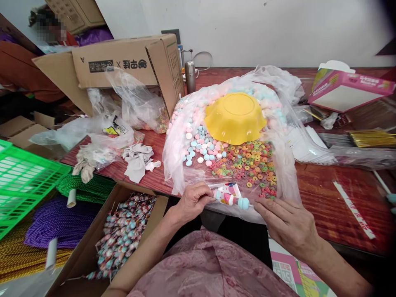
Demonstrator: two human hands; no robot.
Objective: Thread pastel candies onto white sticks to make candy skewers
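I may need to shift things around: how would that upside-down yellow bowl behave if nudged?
The yellow bowl probably feels light and stiff, since it looks like thin plastic. It sits rim-down on loose round candies in a clear bag, so it would likely slide or tilt rather than stay put.

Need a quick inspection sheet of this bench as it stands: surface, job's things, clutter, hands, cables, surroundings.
Surface: red-brown wooden table, crowded.
Job's things: candy skewer partly inside a small clear wrapper; open plastic bag of pastel tablets and coloured rings; upturned yellow bowl on the candy.
Clutter: crumpled bags, grey gloves, pink box.
Hands: left hand pinches the wrapper; right hand at the skewer's stick end.
Cables: thin cord by the wall.
Surroundings: carton of wrapped skewers, green crate, another person at the far left.
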